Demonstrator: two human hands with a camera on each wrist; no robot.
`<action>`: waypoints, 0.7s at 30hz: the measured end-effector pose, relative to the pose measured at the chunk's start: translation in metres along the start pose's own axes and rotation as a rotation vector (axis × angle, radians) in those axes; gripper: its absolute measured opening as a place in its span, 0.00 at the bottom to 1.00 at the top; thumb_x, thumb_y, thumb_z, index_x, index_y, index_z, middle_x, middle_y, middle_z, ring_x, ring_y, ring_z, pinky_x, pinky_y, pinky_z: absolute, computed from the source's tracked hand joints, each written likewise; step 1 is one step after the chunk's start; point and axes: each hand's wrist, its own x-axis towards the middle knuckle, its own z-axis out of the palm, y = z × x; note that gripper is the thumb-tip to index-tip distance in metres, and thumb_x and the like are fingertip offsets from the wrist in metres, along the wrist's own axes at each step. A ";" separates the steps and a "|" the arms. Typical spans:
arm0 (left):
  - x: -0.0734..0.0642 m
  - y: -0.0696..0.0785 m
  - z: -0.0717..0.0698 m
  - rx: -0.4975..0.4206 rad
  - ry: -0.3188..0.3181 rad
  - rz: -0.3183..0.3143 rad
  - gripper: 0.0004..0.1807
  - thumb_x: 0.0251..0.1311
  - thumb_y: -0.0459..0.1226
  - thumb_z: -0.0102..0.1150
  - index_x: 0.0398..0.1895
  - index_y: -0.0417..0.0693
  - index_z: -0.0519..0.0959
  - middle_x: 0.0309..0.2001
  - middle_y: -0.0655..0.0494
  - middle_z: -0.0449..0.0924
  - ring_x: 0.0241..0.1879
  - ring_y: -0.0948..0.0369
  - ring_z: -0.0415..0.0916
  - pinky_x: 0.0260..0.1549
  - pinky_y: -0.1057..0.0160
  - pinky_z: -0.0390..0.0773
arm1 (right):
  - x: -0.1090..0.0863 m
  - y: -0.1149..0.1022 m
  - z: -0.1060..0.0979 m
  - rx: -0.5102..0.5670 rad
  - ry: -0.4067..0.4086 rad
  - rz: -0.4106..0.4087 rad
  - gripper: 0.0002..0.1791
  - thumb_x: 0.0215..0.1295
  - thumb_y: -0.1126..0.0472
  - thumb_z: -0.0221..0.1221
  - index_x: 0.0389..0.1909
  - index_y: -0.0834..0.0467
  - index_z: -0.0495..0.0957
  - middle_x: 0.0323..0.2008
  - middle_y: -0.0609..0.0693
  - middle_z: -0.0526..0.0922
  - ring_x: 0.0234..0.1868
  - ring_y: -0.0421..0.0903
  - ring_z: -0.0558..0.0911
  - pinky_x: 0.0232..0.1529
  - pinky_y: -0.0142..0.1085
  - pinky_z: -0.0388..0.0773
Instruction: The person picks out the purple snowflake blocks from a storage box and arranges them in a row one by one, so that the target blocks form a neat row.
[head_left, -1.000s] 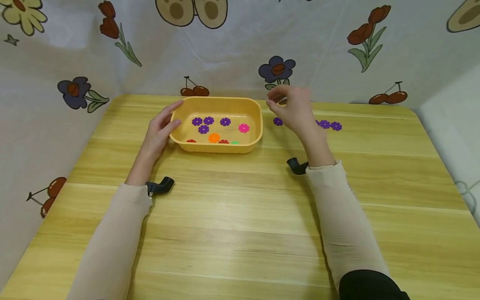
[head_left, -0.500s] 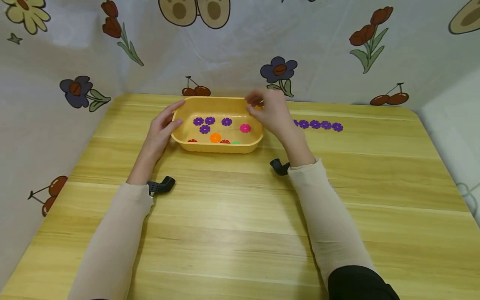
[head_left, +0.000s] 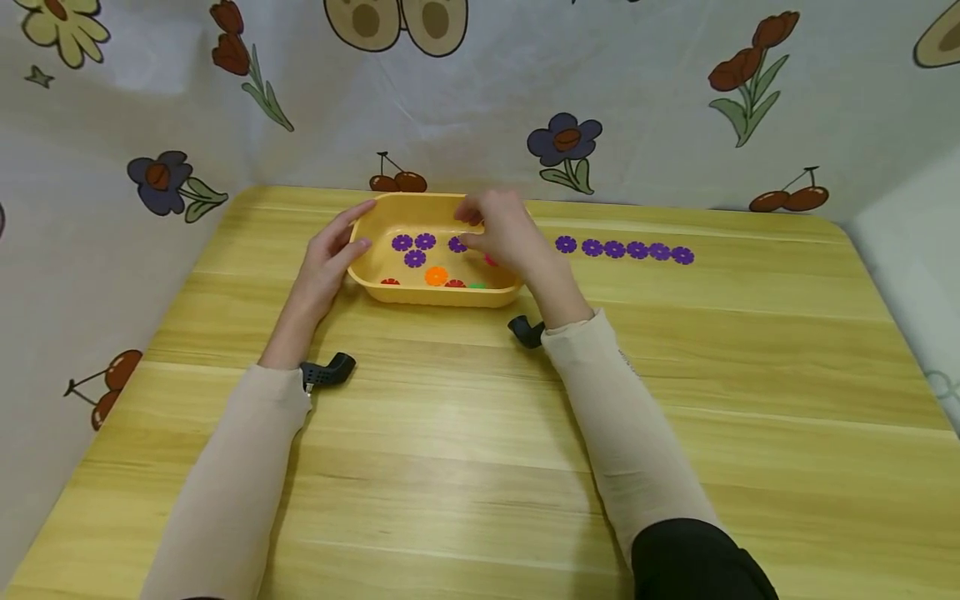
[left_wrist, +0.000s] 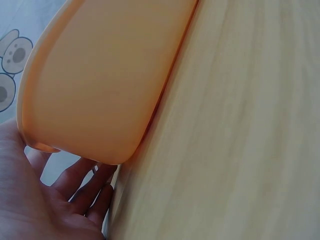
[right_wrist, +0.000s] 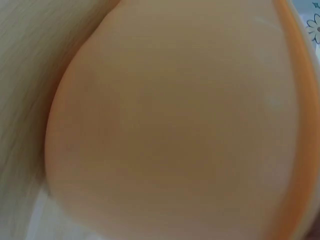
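Observation:
A yellow plastic basin stands near the back of the table. My left hand grips its left end, thumb at the rim; in the left wrist view, the fingers lie against the outside of the basin wall. My right hand reaches over the basin's right side, fingers bent and thumb apart from them. Its thumb tip is at a purple flower-shaped plastic piece, and whether they touch cannot be told. Partly behind the hand lies a pink piece. The right wrist view shows mostly basin wall.
Several purple pieces lie in a row on the table right of the basin. Inside it are more purple pieces, an orange piece, and red and green ones partly behind the front wall. A patterned cloth hangs behind.
My right hand has moved left from above the purple row and down into the basin, uncovering the whole row. My left hand keeps its place on the basin.

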 end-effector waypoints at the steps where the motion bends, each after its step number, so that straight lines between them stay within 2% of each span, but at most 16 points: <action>1: 0.000 0.000 0.001 0.000 -0.001 -0.001 0.29 0.76 0.31 0.54 0.78 0.55 0.72 0.78 0.49 0.67 0.70 0.48 0.72 0.55 0.70 0.83 | 0.001 -0.001 0.001 0.002 -0.012 0.002 0.17 0.69 0.64 0.69 0.56 0.63 0.85 0.54 0.58 0.87 0.57 0.54 0.83 0.64 0.43 0.79; 7: 0.001 0.000 0.002 0.000 -0.003 -0.003 0.29 0.76 0.31 0.54 0.78 0.56 0.72 0.78 0.49 0.67 0.71 0.47 0.71 0.56 0.70 0.82 | 0.005 -0.003 0.009 -0.004 -0.093 0.045 0.18 0.70 0.66 0.67 0.59 0.62 0.83 0.57 0.58 0.86 0.60 0.54 0.80 0.68 0.45 0.76; 12: 0.000 -0.001 0.000 0.012 0.005 -0.011 0.29 0.76 0.32 0.54 0.78 0.57 0.72 0.78 0.50 0.68 0.71 0.48 0.72 0.56 0.70 0.82 | 0.008 -0.001 0.018 -0.069 -0.133 0.016 0.18 0.68 0.67 0.68 0.58 0.61 0.84 0.56 0.57 0.86 0.55 0.52 0.80 0.68 0.43 0.77; 15: -0.001 -0.001 0.000 0.012 0.008 -0.016 0.29 0.76 0.32 0.55 0.78 0.57 0.72 0.79 0.51 0.67 0.72 0.48 0.71 0.56 0.70 0.82 | 0.008 -0.002 0.020 -0.102 -0.136 -0.005 0.16 0.67 0.67 0.69 0.55 0.61 0.86 0.53 0.56 0.87 0.52 0.52 0.79 0.65 0.43 0.77; 21: -0.001 -0.001 -0.001 0.010 0.006 -0.012 0.29 0.76 0.32 0.55 0.77 0.57 0.72 0.79 0.52 0.67 0.72 0.48 0.70 0.58 0.68 0.82 | 0.007 -0.003 0.022 -0.098 -0.129 -0.007 0.10 0.68 0.65 0.69 0.49 0.60 0.86 0.46 0.55 0.85 0.47 0.51 0.77 0.57 0.42 0.79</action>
